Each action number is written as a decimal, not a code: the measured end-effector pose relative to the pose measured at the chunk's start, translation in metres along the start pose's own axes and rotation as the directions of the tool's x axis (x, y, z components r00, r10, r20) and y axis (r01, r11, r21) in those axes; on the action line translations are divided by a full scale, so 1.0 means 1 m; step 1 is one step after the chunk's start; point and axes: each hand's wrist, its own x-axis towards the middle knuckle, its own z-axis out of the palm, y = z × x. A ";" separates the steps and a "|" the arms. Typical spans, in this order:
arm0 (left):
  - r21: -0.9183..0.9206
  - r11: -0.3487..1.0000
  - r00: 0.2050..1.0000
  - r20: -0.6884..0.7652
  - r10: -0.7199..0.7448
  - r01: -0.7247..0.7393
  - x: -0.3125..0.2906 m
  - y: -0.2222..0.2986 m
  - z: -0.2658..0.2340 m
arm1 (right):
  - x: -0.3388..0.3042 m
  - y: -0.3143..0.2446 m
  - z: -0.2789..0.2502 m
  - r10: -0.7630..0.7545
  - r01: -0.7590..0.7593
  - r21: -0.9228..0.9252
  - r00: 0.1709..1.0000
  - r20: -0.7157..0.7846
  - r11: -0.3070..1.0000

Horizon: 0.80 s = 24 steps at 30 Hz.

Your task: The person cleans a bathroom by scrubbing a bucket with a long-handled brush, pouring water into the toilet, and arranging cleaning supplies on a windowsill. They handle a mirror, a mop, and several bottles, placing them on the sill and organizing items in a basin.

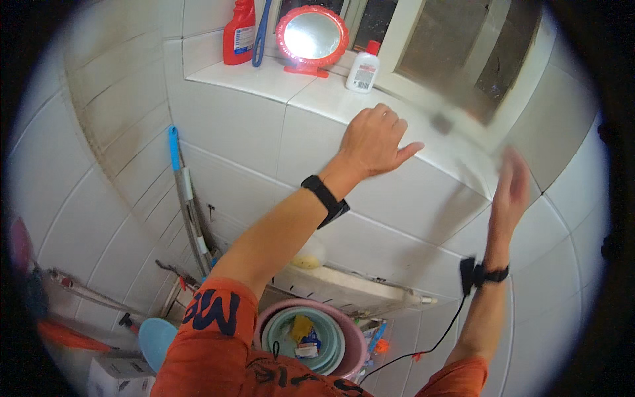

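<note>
My left hand [375,140] is raised in front of the white tiled window ledge [324,99], its back toward me. Its fingers bend loosely forward and the thumb sticks out to the right; nothing shows in it. Farther right, my right hand [512,188] is smeared by motion near the ledge's right end, its fingers seeming to stretch upward. Between the hands and the window is a small dark blur [441,123] too smeared to name. Closest to my left hand on the ledge stands a white bottle with a red cap [363,68].
A red-framed mirror [312,36], red bottle [239,36] and blue-handled brush [260,40] stand on the ledge. The window [413,13] rises behind. Below are nested basins [355,337] and a white tank [344,288]; long-handled tools [178,169] lean left. A black cord [443,337] hangs from my right wrist.
</note>
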 end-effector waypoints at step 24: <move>0.427 0.442 -0.138 0.824 -0.549 0.789 -0.603 0.250 -0.242 | -0.766 -0.091 -0.218 0.850 -0.759 -0.623 -0.189 0.492 0.191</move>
